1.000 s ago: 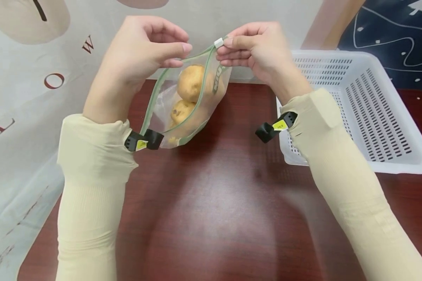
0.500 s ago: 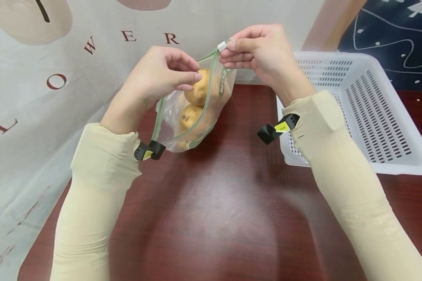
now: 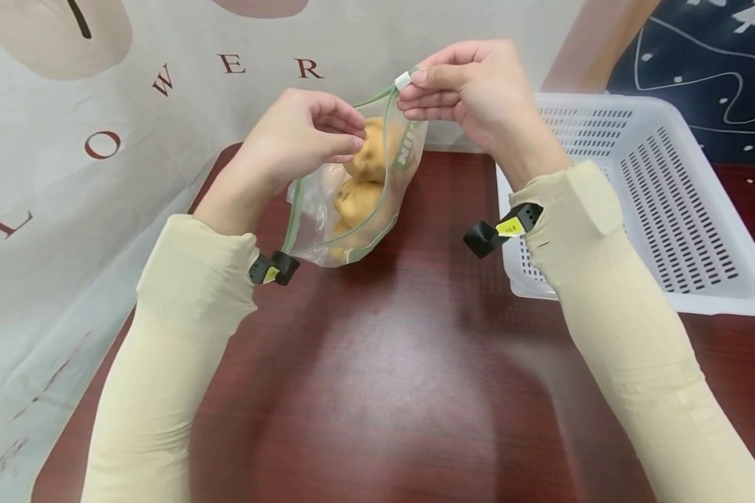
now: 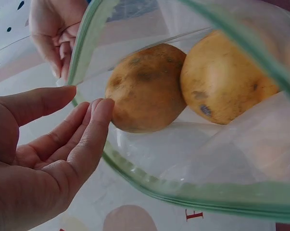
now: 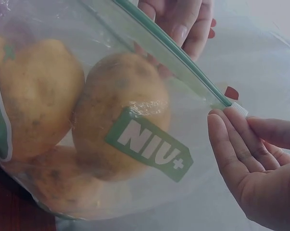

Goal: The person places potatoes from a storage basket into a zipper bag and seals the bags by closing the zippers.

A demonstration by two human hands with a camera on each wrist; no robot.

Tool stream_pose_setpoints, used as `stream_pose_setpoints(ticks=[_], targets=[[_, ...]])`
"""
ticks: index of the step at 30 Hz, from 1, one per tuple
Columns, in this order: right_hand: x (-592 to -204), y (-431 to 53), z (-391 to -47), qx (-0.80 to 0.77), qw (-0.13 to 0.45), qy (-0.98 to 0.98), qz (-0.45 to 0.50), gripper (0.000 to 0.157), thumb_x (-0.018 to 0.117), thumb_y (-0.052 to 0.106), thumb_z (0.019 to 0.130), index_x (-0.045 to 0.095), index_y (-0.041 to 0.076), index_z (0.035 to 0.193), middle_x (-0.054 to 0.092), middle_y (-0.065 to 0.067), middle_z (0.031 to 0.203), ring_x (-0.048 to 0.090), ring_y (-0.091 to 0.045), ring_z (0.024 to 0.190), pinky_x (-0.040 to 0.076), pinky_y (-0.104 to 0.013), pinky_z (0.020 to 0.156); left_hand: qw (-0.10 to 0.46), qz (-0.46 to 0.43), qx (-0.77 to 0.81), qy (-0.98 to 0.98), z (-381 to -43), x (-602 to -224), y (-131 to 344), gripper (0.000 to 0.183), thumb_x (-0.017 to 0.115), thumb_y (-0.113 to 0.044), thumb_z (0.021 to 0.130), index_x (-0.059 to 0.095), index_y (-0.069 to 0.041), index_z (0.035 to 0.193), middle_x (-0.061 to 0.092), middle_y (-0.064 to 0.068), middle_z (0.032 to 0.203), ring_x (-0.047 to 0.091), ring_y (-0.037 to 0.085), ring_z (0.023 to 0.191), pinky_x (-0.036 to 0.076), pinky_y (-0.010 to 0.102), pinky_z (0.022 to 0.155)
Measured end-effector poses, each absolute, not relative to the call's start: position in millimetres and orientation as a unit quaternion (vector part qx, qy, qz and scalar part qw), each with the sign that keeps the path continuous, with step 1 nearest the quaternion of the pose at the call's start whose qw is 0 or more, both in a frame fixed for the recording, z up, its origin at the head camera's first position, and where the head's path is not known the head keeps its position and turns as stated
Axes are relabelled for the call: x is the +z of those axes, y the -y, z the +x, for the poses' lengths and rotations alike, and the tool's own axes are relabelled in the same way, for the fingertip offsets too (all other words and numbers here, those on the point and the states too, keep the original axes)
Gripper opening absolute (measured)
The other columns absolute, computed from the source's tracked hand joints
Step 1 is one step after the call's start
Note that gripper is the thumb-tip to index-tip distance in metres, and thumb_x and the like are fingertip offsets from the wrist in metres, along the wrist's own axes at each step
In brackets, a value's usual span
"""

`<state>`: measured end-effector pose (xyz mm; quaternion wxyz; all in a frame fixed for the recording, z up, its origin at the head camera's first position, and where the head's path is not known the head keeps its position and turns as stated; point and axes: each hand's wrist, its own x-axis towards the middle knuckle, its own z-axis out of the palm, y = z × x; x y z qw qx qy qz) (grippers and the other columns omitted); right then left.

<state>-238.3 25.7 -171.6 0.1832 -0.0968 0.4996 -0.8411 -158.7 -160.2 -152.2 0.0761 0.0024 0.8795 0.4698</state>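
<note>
A clear slider zip bag (image 3: 414, 164) with green edging gapes open, several potatoes (image 4: 147, 89) inside. Its white slider (image 3: 403, 80) sits at the far top corner, where my right hand (image 3: 478, 91) pinches the bag between thumb and fingers. A green NIU+ label (image 5: 152, 147) shows on the bag's side in the right wrist view. At the bag's mouth is my left hand (image 3: 305, 136), its thumb and fingers apart. Seen from the left wrist, those fingertips are right beside the nearest potato and nothing is gripped between them.
A white perforated plastic basket (image 3: 651, 209) stands at the right, partly behind my right forearm. Beneath everything is a dark red wooden table (image 3: 377, 377). A pale printed cloth (image 3: 50, 230) hangs at the back and left, with a dark patterned one (image 3: 711, 84) at the back right.
My left hand has come down and right, toward the bag's mouth. The bag and my right hand have shifted slightly right, the pinch at the slider corner unchanged.
</note>
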Motion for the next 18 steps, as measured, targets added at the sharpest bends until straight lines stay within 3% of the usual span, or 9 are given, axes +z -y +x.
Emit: stream_pose_setpoints(ticks=[9, 18], targets=[[-170.1, -31.5, -239.0, -0.847, 0.178, -0.491, -0.095, 0.005, 0.062, -0.018, 0.076, 0.061, -0.015, 0.072, 0.063, -0.026, 0.068, 0.065, -0.036, 0.062, 0.056, -0.046, 0.066, 0.085, 0.016, 0.47, -0.878, -161.3, -151.3, 156.4, 0.026, 0.062, -0.006, 0.084, 0.059, 0.002, 0.109, 0.061, 0.01, 0.102, 0.058, 0.016, 0.091, 0.052, 0.024, 0.083], [-174.1, -32.5, -236.0, -0.843, 0.192, -0.49, -0.109, 0.005, 0.06, -0.017, 0.077, 0.061, -0.015, 0.073, 0.063, -0.026, 0.069, 0.065, -0.035, 0.064, 0.057, -0.046, 0.067, 0.027, -0.008, 0.502, -0.864, -180.8, -131.9, 163.7, 0.018, 0.07, -0.01, 0.08, 0.066, -0.005, 0.097, 0.064, 0.008, 0.089, 0.059, 0.017, 0.082, 0.053, 0.025, 0.078]])
